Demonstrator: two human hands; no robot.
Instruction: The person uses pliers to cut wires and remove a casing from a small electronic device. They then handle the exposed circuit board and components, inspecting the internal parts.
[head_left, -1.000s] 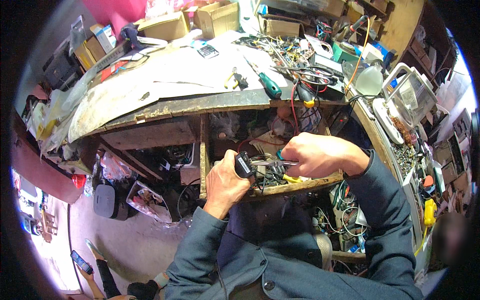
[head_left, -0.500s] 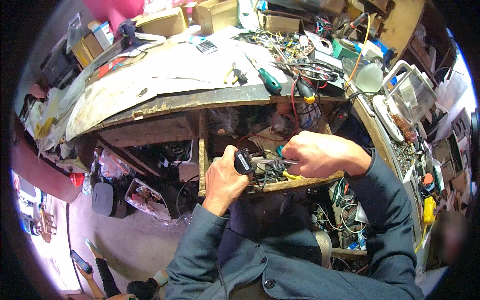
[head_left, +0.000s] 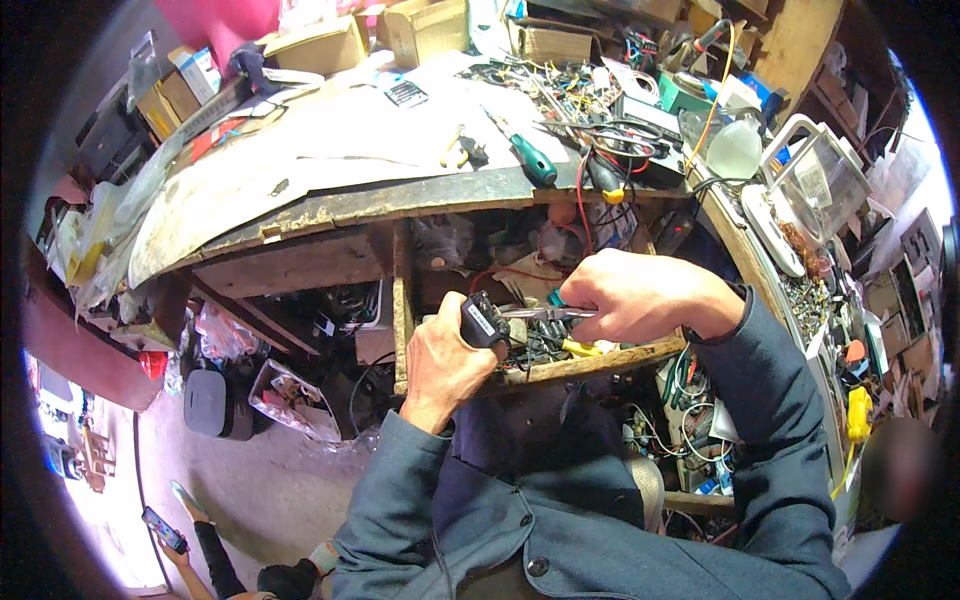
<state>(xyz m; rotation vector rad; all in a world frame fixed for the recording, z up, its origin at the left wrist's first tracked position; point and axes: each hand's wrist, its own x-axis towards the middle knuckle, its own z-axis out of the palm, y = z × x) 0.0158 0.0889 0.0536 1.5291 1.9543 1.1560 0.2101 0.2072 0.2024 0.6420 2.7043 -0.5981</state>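
My left hand (head_left: pixel 447 360) is closed round a small black device (head_left: pixel 481 320) with a white label, its upper side facing me in part. My right hand (head_left: pixel 640 295) is closed on a silver tool (head_left: pixel 550 313), apparently pliers, whose narrow end reaches the device's right side; whether it grips anything there I cannot make out. Below and behind both hands lies an open wooden drawer (head_left: pixel 590 355) holding tangled wires, a red lead and yellow-handled items. On the bench above sit a green-handled screwdriver (head_left: pixel 535 155) and small pliers (head_left: pixel 457 155).
Electronic clutter (head_left: pixel 540 90), cardboard boxes (head_left: pixel 318 50) and a paper-covered bench top (head_left: pixel 250 200) are ahead. A cluttered side counter (head_left: pixel 800 280) runs along my right. Under the bench are a grey case (head_left: pixel 205 400) and a bin (head_left: pixel 290 395). Someone's hand holds a phone (head_left: pixel 165 530) at lower left.
Both hands have shifted slightly up and left in the picture, along with the bench. The black device is tilted a little differently, and the tool stays at its right side.
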